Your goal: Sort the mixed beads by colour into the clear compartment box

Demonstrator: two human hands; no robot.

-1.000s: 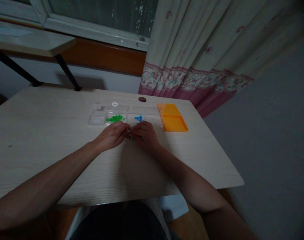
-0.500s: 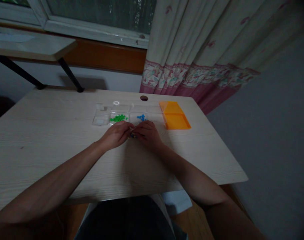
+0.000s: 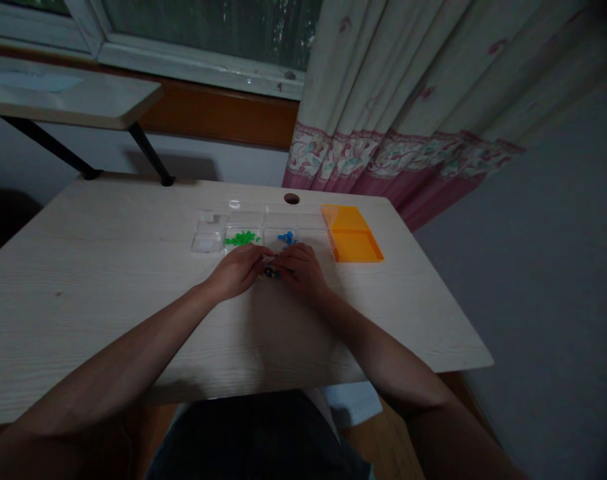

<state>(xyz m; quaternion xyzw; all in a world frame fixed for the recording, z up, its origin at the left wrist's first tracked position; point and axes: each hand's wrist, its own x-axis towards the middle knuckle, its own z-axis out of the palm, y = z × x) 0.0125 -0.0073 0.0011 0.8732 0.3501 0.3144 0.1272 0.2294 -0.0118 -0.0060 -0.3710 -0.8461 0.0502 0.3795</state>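
Note:
My left hand (image 3: 238,272) and my right hand (image 3: 302,268) meet over the middle of the table, fingertips bent inward and almost touching. Whatever is pinched between them is too small and too hidden to name. Just below the fingertips lies a little heap of small mixed-colour pieces (image 3: 271,273), partly covered by the hands. Behind the left hand, small green pieces (image 3: 242,238) lie in a clear plastic box. Small blue pieces (image 3: 287,238) are in the box behind the right hand, partly hidden by its fingers.
Several clear lidded boxes (image 3: 208,243) stand in a row with lids folded back. An orange box (image 3: 356,245) stands open at the row's right end. The table (image 3: 108,300) has a round hole (image 3: 292,199) at the back. A raised shelf (image 3: 73,100) stands back left, a curtain (image 3: 373,93) behind.
The view has shifted slightly, so the table's things appear a little further right. Both hands stay together at the same place, and more of the mixed pieces shows below the fingers.

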